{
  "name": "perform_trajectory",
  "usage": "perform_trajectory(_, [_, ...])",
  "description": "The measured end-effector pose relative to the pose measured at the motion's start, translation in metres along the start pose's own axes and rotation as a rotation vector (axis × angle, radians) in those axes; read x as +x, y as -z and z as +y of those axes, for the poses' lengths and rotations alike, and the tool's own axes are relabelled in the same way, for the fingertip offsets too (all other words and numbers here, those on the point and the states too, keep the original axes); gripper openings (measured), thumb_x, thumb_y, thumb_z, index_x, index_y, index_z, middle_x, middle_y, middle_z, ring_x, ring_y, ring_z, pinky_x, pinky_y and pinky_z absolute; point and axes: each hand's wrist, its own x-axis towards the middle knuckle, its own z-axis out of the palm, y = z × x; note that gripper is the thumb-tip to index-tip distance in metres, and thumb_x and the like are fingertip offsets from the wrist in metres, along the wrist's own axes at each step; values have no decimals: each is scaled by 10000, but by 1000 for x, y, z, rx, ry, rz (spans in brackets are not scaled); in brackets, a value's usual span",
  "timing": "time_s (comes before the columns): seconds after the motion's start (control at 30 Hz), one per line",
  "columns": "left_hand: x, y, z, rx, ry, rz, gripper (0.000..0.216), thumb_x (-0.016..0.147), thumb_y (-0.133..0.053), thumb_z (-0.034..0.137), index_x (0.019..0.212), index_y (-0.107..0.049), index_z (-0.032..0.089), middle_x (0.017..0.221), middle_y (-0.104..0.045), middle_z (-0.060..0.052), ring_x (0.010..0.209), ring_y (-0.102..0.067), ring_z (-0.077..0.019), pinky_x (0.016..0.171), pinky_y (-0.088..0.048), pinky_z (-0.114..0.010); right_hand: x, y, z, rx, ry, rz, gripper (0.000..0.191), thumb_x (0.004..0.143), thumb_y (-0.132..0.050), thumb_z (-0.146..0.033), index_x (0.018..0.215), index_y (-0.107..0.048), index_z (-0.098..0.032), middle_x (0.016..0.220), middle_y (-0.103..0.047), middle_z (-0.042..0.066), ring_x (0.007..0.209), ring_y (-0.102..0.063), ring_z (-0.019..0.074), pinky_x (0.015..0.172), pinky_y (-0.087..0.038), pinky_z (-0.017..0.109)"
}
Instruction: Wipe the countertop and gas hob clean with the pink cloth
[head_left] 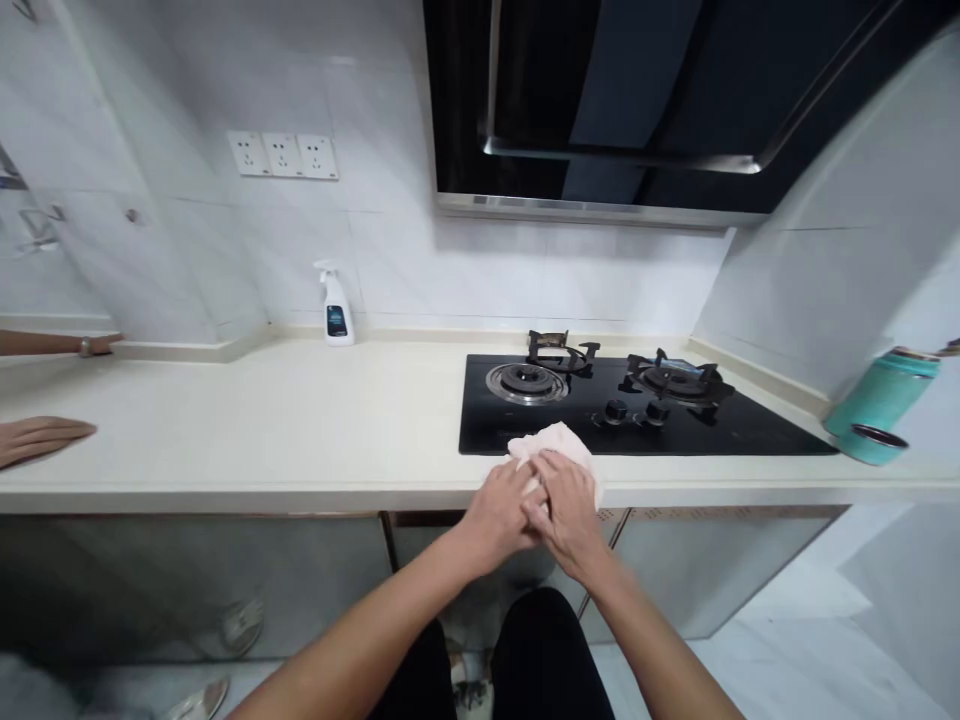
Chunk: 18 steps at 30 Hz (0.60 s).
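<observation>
My left hand (499,515) and my right hand (566,510) meet at the front edge of the cream countertop (247,430), both gripping a crumpled white cloth (559,445). The cloth lies partly on the front of a black glass gas hob (720,430) and hides its near edge. Both hands sit just in front of the hob's knobs (634,412). At the far left, another person's hand (37,440) lies flat on the countertop, and a second hand (97,345) with a wristband rests near the backsplash.
A white spray bottle (335,305) stands against the tiled wall under several wall sockets (283,155). A black range hood (600,110) hangs above the hob. A teal flask (881,400) lies tilted at the right end. Cabinet fronts run below the counter.
</observation>
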Motion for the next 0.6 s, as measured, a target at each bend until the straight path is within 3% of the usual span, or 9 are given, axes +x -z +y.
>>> perform_trajectory(0.07, [-27,20,-24,-107,-48,75,563,979,-671,297,1515,-518,216,1538,-564,-206,1426,-539,-325,1127,-514,-500,5,4,1,-76,44,-96,586,1044,-530,-581,1524,-492,-245,1527,-549,158,1404,-477,337,1118,-367,545])
perform_trajectory(0.2, [-65,58,-71,-136,199,285,344,1039,-577,282,1379,-616,244,1351,-705,-129,1285,-655,-260,1096,-535,-445,32,5,-25,-212,35,-244,657,865,-808,-595,1419,-610,-303,1527,-551,149,1326,-499,416,1022,-389,570])
perform_trajectory(0.3, [-65,74,-99,-73,370,347,304,1047,-545,355,1290,-660,214,1226,-748,-113,1168,-701,-260,1043,-545,-439,53,-9,-49,-214,93,-323,605,845,-843,-547,1369,-629,-333,1498,-582,107,1293,-511,414,998,-390,571])
perform_trajectory(0.43, [-53,77,-124,18,465,248,377,1013,-504,463,1189,-708,198,1170,-768,-123,1125,-709,-294,1008,-532,-456,57,-30,-55,-140,178,-247,488,931,-748,-514,1340,-618,-282,1442,-636,83,1339,-501,353,1052,-348,551])
perform_trajectory(0.6, [-53,77,-132,85,601,46,477,978,-463,572,1081,-754,208,1130,-773,-132,1125,-697,-330,990,-518,-448,30,-21,-6,-152,164,-33,379,956,-672,-483,1239,-671,-231,1317,-717,96,1327,-532,306,1079,-329,488])
